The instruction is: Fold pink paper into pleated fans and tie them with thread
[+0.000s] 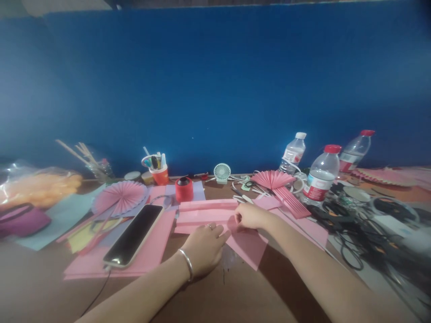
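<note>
A pink sheet with crosswise creases [205,211] lies on the brown table in front of me. My left hand [205,249], with a ring and a silver bracelet, rests over its lower edge, fingers spread. At the sheet's right end, my right hand [249,217] has its fingers curled together against the paper; what they pinch is too small to make out. Another pink piece [251,249] lies under and below the hands. Beyond my right hand is a folded pink fan [274,179] with a pleated strip [292,202].
A phone [134,235] lies on pink sheets at left, near a round paper fan [120,197]. Behind stand a pen cup [159,174], a red container [184,190] and a small fan [222,172]. Bottles [322,175] and tangled cables [353,237] are at right.
</note>
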The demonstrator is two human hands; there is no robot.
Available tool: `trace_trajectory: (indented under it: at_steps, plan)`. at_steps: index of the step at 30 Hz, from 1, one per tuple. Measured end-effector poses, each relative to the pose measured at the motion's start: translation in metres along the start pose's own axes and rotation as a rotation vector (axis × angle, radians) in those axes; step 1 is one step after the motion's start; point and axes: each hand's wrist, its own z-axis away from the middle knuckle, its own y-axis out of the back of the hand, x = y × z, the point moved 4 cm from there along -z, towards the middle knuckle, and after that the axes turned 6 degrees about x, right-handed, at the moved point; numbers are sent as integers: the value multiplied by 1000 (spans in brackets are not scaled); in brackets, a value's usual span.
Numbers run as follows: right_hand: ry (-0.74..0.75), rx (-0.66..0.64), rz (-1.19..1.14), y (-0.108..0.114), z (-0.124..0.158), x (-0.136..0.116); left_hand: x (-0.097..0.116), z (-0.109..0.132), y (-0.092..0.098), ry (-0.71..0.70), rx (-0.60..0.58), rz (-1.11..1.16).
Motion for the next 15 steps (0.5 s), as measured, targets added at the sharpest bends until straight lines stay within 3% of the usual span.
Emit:
trace_trajectory:
  at_steps: [6, 15]
  plan:
    - [-14, -19, 10, 6, 3, 4, 2, -12, 3, 5, 35, -35]
    - [-95, -115, 76, 20, 14, 11, 2, -10, 2, 10, 48, -41]
